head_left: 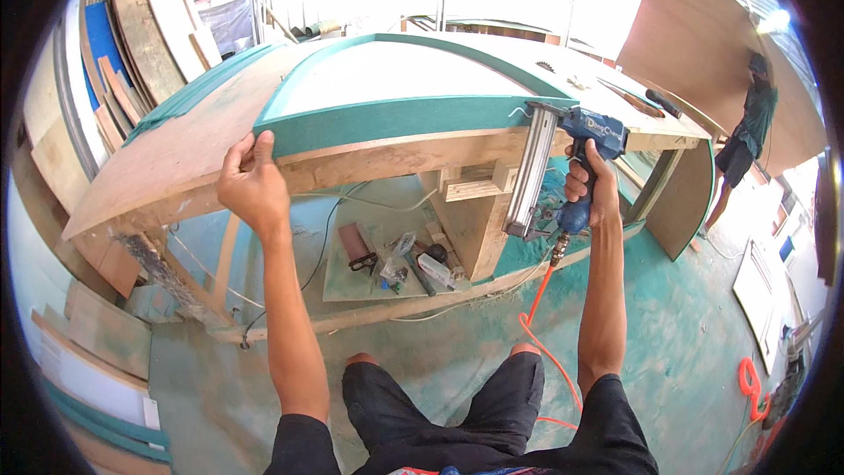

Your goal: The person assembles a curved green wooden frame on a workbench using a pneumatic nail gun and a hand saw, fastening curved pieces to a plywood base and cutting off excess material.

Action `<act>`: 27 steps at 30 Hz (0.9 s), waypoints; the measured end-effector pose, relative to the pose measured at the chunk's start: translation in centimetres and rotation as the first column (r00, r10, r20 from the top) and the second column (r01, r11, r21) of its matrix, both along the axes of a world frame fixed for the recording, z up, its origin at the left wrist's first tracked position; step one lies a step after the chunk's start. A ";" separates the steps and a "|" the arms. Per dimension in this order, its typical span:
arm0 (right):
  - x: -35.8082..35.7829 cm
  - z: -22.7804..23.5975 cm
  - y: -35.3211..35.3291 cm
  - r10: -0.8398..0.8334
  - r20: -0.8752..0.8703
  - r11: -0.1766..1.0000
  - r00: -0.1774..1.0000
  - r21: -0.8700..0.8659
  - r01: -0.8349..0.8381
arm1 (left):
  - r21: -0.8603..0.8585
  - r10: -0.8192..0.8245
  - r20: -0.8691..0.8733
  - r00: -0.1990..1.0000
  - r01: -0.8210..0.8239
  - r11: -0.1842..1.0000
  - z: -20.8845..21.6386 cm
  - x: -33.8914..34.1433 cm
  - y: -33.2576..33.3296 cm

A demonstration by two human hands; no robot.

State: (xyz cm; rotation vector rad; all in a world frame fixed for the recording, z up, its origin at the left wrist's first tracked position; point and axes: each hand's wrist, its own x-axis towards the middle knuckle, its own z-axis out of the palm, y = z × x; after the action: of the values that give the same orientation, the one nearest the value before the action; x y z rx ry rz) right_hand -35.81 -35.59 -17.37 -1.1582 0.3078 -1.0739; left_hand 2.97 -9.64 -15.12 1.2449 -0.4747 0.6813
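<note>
A frame of green boards (396, 126) stands on edge on the wooden workbench (352, 163), its front board along the bench's near edge. Its front left corner is pinched between the thumb and fingers of my left hand (254, 180). My right hand (591, 178) is wrapped round the handle of a blue pneumatic nail gun (602, 129) with a long silver magazine. The gun's nose is at the frame's front right corner; whether it touches the wood I cannot tell. An orange air hose (536, 334) runs down from the gun's handle.
Loose green strips (198, 84) lie on the bench's left side. A saw blade (545, 66) and a handsaw (635, 98) lie at its far right. Tools sit on the shelf board (352, 211) below. A person (749, 127) stands at right beside a large brown panel (681, 26).
</note>
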 end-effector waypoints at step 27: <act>0.2 0.6 0.9 0.053 -0.016 0.995 0.998 0.082 -0.052 | -0.027 -0.149 0.025 0.988 0.150 0.988 -0.6 1.3 -0.1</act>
State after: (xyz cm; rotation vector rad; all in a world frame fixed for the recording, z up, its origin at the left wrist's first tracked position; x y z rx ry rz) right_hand -35.59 -34.67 -16.73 -1.0983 0.3309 -0.9966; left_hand 4.29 -9.79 -15.67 1.1630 -0.5694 0.5733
